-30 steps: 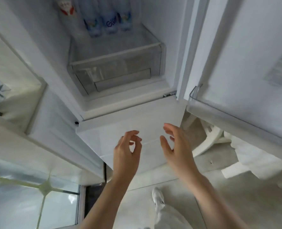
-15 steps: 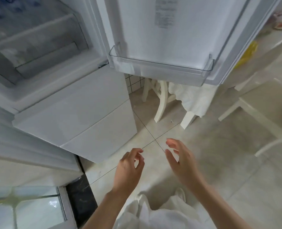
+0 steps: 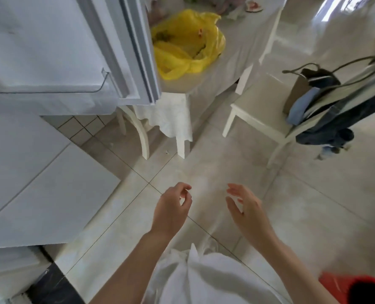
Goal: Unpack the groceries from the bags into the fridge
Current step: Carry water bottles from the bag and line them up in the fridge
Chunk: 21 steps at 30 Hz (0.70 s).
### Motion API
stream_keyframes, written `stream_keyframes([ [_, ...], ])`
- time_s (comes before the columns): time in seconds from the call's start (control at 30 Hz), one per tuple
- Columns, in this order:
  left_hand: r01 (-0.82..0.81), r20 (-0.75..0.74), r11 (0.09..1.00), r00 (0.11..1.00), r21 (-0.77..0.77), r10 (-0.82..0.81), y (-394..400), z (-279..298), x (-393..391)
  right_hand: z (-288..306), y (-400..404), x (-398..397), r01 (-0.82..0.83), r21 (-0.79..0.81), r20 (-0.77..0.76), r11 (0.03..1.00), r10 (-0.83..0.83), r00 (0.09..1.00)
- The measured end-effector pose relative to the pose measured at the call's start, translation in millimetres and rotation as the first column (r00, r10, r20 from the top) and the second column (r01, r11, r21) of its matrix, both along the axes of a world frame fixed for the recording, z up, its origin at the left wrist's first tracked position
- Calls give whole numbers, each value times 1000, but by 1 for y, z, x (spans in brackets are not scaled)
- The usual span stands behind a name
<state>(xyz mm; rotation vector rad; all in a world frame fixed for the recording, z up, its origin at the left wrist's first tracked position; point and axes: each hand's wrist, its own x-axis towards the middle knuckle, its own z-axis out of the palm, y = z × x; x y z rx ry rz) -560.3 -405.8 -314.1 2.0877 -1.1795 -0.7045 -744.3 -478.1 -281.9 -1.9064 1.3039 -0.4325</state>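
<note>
Sitting at twelve o'clock, the soft, floppy yellow bag (image 3: 187, 42) is probably needing a top-edge grab while both loose, empty hands (image 3: 173, 212) (image 3: 246, 212) are hanging low.

From here, no writing, label, brand or number can be read: not on the fridge door (image 3: 50, 40), nor on the yellow bag (image 3: 182, 49) far across the table.

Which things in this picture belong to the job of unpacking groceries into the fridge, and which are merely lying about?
Belonging to the job:
yellow bag on the table
fridge door, open
left hand and right hand, both empty

Lying about:
chair with dark clothes
paper bag
red object, bottom right
</note>
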Motion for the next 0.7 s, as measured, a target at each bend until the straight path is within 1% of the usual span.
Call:
stream_keyframes([
  [0.13, 89, -5, 996, 996, -7, -89, -53, 2, -44, -1, -50, -39, 73, -19, -20, 997, -74, 997],
  [0.3, 133, 11, 990, 991, 55, -133, -106, 1, -52, -6, -107, -55, 74, 16, -39, 997, -74, 997],
  [0.4, 107, 12, 992, 994, 73, -108, -141, -2, -40, -9, -143, -50, 84, 4, -22, 996, -84, 996],
  [0.5, 69, 13, 995, 997, 74, -70, -184, -4, -22, -11, -185, -37, 57, -18, -22, 998, -58, 998],
  [0.7, -16, 29, 999, 999, 31, 15, -280, -1, 29, -3, -286, 17, -10, -56, 5, 998, 11, 1000],
])
